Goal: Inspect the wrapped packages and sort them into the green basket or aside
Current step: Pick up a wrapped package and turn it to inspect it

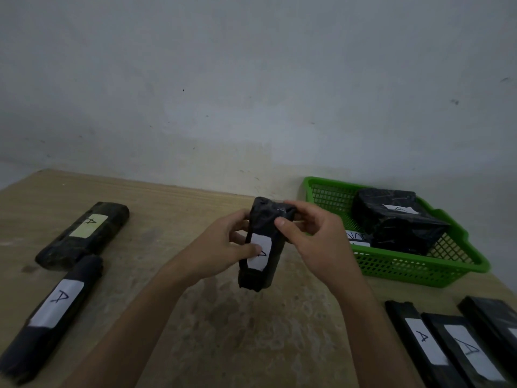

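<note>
Left grip (215, 245) and right grip (316, 242) clutch the near-upright wrapped package (257, 278); green basket (405, 270) sits frame-right, nearer the right grip

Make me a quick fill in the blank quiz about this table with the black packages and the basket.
The left hand and right hand hold one black package whose white label shows the letter ____.
The basket to their right is coloured ____.
Left of the hands, ____ long packages lie on the table.
Missing words: A; green; two.
</note>
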